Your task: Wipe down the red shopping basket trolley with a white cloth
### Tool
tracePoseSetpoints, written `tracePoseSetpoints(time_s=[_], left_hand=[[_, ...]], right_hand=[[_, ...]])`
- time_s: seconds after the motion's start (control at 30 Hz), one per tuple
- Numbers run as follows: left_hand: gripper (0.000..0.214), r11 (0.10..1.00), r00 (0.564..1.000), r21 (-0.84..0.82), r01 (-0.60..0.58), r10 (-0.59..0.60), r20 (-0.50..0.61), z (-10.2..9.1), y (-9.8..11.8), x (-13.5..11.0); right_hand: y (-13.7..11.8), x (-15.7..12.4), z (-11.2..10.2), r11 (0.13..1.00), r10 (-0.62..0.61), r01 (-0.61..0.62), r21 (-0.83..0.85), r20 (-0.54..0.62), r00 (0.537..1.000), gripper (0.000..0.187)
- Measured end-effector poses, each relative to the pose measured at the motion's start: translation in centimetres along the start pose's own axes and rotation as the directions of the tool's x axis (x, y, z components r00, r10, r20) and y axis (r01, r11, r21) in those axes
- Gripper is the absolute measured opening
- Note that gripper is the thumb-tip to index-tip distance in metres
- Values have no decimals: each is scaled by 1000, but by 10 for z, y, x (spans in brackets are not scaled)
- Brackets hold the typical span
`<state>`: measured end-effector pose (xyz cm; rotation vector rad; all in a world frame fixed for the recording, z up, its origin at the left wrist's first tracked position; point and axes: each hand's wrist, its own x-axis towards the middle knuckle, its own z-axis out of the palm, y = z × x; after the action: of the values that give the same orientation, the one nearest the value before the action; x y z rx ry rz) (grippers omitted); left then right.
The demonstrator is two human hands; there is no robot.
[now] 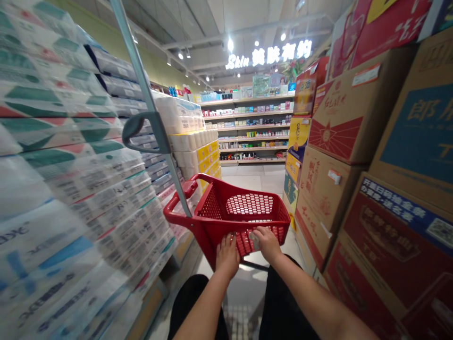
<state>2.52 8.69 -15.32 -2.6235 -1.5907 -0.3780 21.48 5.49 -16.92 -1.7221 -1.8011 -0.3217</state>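
A red plastic shopping basket cart [212, 226] with a perforated body stands right in front of me. A grey pull handle [155, 132] rises from its left end and leans up to the left. My left hand [227, 255] lies flat against the near side of the basket, fingers stretched out. Farther right, my right hand [268, 243] is closed with bent fingers over a small pale cloth-like piece [255, 242], pressed against the perforated near wall. Most of that piece is hidden under the fingers. No goods are visible inside the basket.
Stacked tissue packs [71, 156] line the left side, with toilet roll packs [187, 141] beyond. Cardboard cartons [336, 118] are piled high on the right. Shelves of small products [251, 125] stand at the end of the aisle, under a lit sign [272, 54]. The floor is pale tile.
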Motion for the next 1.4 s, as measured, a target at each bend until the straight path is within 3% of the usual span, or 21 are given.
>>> tracePoseSetpoints(time_s=[0.1, 0.17, 0.27, 0.37, 0.43, 0.5, 0.63, 0.8, 1.0, 1.2, 1.4], left_hand=[[60, 995, 986, -5, -103, 101, -134, -9, 14, 0], [60, 979, 958, 11, -202, 199, -208, -16, 25, 4], [66, 960, 938, 29, -277, 277, -206, -24, 39, 18], [68, 976, 970, 11, -218, 218, -106, -26, 45, 35], [64, 983, 982, 0, -182, 182, -56, -26, 46, 43], [59, 986, 985, -2, -167, 167, -49, -25, 46, 47], [56, 988, 987, 4, -152, 152, -48, -24, 47, 46], [58, 986, 985, 15, -168, 168, -28, -25, 43, 42], [63, 985, 985, 17, -174, 174, -1, -29, 39, 39], [60, 986, 985, -3, -169, 169, -20, -32, 37, 36], [62, 989, 989, 24, -148, 148, -18, -28, 38, 32]], right_hand=[[1, -1, 2, 1000, -17, 17, 6, 71, 997, 25], [1, -1, 3, 999, -34, 34, 17, 21, 999, 25], [2, -1, 3, 1000, -17, 17, -11, 17, 1000, 23], [3, 1, -2, 999, 14, -11, -42, 75, 997, 18], [3, 2, -6, 999, 14, -13, -30, 21, 1000, 21], [4, 3, -10, 1000, 19, -20, -22, -26, 999, 26], [6, 3, -13, 999, 12, -11, -30, 9, 1000, 28], [5, 2, -11, 997, -77, 76, -6, -120, 990, 23], [2, -1, -8, 993, -41, 49, -107, 74, 996, 16], [-4, 4, -13, 998, -60, 60, -11, -83, 995, 24], [-1, -9, -1, 1000, 18, -17, -13, 90, 996, 21]])
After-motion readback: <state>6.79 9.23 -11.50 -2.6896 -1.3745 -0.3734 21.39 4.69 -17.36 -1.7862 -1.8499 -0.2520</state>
